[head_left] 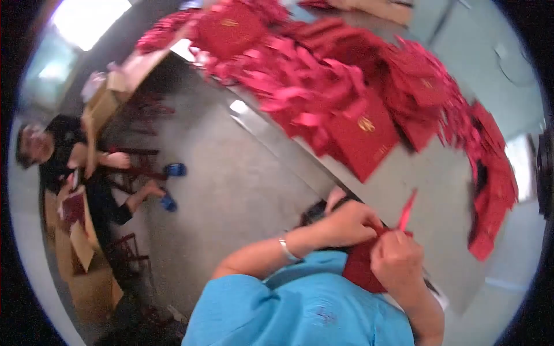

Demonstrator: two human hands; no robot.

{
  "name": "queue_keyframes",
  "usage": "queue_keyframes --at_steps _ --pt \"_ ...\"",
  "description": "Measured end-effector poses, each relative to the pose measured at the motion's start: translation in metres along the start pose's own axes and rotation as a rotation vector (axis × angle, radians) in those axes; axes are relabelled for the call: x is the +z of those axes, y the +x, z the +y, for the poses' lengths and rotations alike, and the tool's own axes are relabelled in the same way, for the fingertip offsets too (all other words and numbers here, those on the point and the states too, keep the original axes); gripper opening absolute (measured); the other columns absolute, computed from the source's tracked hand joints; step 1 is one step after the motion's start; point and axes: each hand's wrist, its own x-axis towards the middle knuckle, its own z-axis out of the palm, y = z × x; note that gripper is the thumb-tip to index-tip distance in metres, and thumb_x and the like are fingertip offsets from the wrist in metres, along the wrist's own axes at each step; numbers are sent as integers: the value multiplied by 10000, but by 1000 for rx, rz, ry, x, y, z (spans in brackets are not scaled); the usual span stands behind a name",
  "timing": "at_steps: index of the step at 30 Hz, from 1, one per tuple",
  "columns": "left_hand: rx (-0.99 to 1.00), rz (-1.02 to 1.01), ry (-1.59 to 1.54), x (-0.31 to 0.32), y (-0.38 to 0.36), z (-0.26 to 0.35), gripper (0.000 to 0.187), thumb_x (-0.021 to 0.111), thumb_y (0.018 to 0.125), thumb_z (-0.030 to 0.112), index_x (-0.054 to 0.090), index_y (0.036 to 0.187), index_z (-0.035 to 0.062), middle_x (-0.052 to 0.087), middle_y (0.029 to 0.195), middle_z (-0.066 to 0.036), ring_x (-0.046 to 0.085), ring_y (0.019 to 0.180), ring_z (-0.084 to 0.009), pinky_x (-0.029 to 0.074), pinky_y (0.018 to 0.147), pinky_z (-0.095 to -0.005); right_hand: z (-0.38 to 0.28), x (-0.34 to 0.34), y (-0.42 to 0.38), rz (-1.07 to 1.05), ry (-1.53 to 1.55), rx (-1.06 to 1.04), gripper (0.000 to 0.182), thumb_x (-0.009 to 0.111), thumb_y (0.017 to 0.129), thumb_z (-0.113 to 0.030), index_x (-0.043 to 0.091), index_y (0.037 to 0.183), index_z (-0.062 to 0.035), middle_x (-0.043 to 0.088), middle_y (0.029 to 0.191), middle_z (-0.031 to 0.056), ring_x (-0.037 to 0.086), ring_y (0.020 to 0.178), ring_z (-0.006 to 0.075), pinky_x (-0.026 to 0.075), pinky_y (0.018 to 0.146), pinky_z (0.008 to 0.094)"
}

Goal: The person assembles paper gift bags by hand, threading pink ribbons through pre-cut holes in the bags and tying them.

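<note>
Close to my chest, my left hand is closed, its fingertips pinching the upper edge of a dark red flat piece, which looks like a cloth bag or cover. Right beside it, my right hand is also closed on this piece. A bright pink ribbon sticks up from between the fingers of the right hand. Part of the piece is hidden behind my hands and blue shirt. Beyond my hands lies a heap of similar red pieces with gold emblems, and tangled pink ribbons lie over them.
The light tabletop has a metal edge running diagonally. More red pieces lie at the right. Across the floor, a seated person in dark clothes is among cardboard boxes and dark red stools.
</note>
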Motion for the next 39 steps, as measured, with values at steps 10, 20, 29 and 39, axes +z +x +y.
queue_keyframes --at_steps 10,20,29,39 --pt "35 170 72 10 1 -7 222 611 650 67 674 841 -27 669 759 -181 653 704 -238 519 653 -331 0 16 -5 24 190 215 127 615 685 -51 497 642 -32 520 636 136 558 588 335 453 522 445" --pt "-10 195 145 8 -5 6 217 591 627 73 684 802 -16 661 736 -193 648 670 -263 502 598 -354 8 24 -10 17 375 281 104 613 689 -27 511 668 -35 545 647 149 556 596 359 425 535 473" --pt "-43 75 282 12 8 -32 219 624 700 137 693 887 44 689 832 -123 656 751 -183 512 695 -317 11 37 -16 110 198 181 107 627 658 -83 525 631 -65 545 607 128 560 517 332 440 464 456" --pt "-67 66 85 4 2 -21 215 658 703 199 695 856 52 689 801 -110 660 770 -211 490 754 -344 14 36 -12 213 218 69 154 656 632 -79 504 611 -97 519 582 61 552 491 237 445 425 360"
